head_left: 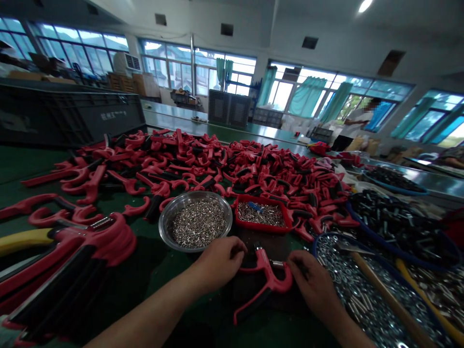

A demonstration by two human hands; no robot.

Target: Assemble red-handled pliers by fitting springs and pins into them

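Observation:
My left hand (221, 263) is closed in a pinch at the top end of a red curved plastic handle (266, 285) lying on the dark mat in front of me. My right hand (313, 285) is closed against the handle's right side, where a small metal spring shows. What the fingertips pinch is too small to make out. Just beyond my hands stand a round metal bowl of small silver pins (195, 221) and a red tray of small metal parts (261, 214).
A big heap of red and black handles (232, 164) covers the green table. Stacked handles (72, 261) lie at the left. Blue-rimmed bins of washers (366, 290) and black parts (402, 217) stand at the right, with a wooden-handled hammer. A person stands far back right.

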